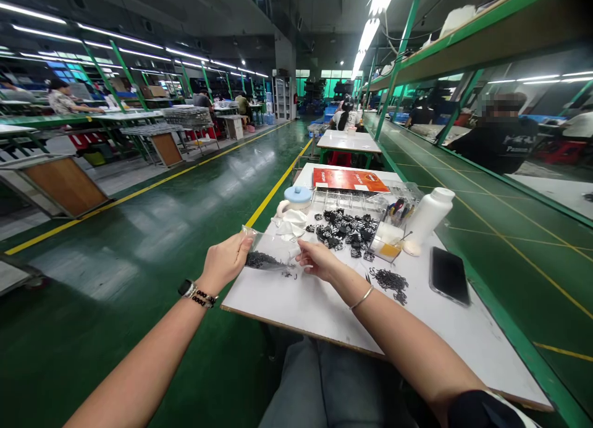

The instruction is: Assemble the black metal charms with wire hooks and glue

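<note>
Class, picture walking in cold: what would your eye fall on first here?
A clear plastic bag of small black parts, held up at the corner of the white table by the left hand, with the right hand at its edge. Just beyond lies a heap of black pieces, and a green factory floor runs away on the left.

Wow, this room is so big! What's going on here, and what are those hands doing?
A person sits at a white table, holding a clear plastic bag in the left hand. Small black parts lie inside it, and the right hand touches its edge. A heap of black parts lies on the table, near a phone and a white plastic bottle. Other people work farther along the room.
</note>
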`<state>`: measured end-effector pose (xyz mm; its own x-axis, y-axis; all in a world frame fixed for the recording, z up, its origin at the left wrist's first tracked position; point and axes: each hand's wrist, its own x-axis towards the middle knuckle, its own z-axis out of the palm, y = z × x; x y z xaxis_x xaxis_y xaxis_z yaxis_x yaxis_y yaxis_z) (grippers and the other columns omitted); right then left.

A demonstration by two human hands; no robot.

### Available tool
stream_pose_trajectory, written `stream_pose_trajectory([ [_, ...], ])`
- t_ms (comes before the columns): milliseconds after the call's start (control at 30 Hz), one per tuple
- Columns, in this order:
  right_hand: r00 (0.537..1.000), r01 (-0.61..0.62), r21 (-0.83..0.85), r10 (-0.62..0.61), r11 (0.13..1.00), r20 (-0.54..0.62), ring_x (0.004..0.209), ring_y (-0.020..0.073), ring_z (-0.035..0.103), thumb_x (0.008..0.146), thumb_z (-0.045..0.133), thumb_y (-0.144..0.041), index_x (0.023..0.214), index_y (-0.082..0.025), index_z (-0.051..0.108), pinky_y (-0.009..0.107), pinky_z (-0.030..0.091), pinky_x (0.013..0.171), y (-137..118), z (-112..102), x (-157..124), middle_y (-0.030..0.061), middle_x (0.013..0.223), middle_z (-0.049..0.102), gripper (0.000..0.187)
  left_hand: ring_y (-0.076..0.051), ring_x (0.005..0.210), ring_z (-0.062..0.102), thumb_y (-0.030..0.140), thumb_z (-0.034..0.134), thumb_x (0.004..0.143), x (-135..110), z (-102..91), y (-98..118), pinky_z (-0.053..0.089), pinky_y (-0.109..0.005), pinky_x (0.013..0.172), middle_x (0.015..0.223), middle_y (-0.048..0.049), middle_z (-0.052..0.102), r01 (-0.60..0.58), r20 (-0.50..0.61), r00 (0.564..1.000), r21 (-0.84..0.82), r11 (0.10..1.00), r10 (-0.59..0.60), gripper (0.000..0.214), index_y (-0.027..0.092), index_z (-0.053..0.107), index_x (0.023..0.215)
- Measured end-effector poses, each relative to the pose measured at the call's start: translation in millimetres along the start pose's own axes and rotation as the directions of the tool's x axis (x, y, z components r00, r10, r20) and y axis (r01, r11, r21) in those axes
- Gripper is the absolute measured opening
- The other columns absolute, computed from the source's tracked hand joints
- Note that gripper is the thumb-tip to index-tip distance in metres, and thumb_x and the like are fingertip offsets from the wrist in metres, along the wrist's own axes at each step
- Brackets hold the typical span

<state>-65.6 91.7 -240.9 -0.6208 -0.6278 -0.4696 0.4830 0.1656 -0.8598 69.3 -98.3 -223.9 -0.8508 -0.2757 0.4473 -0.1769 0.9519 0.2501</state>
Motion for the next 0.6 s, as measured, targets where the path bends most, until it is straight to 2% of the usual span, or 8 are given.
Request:
stream_pose_trajectory([
  [467,1.0,0.017,0.024,-0.017,1.0,-0.009,0.092,0.0177,0.059,0.09,0.052,-0.036,0.112,-0.014,0.054,0.037,0.052,0.078,1.4,-6.6,0.0,0.0078,0.109,0.058,0.032,-0.02,0.093,0.062,0.028,0.052,0.091,7.1,-1.5,7.1,0.053,-0.04,0.078,0.109,-0.0076,0.061,-0.05,0.004,0.999,0.038,0.998,0.05,0.025,0.016,0.056,0.113],
  [600,1.0,0.01,0.045,-0.009,0.999,-0.016,0.093,0.0183,0.059,0.09,0.052,-0.035,0.113,-0.014,0.053,0.038,0.052,0.079,4.3,-8.2,2.0,0.008,0.11,0.057,0.032,-0.019,0.088,0.063,0.028,0.052,0.091,9.4,-4.1,10.8,0.054,-0.038,0.075,0.103,-0.0067,0.063,-0.063,0.016,0.998,0.064,0.996,0.062,0.024,0.015,0.057,0.11],
])
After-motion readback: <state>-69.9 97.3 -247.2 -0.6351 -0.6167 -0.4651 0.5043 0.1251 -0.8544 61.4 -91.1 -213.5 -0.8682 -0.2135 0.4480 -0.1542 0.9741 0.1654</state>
